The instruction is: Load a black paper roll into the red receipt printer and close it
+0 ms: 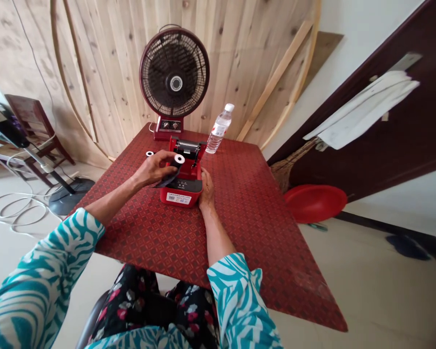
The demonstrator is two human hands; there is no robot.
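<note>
A small red label printer stands on the table with its lid raised, showing a black roller mechanism inside. My left hand is closed around a black ribbon roll with a white core end, held just over the open printer. Some dark film hangs below that hand. My right hand grips the printer's right side, its fingers partly hidden. Beyond my left hand lies another roll with a white end, mostly covered from view.
A dark red fan stands at the table's back edge. To the printer's right is a clear water bottle. The patterned red table reaches toward my lap. A red basin and a pole stand flank the table.
</note>
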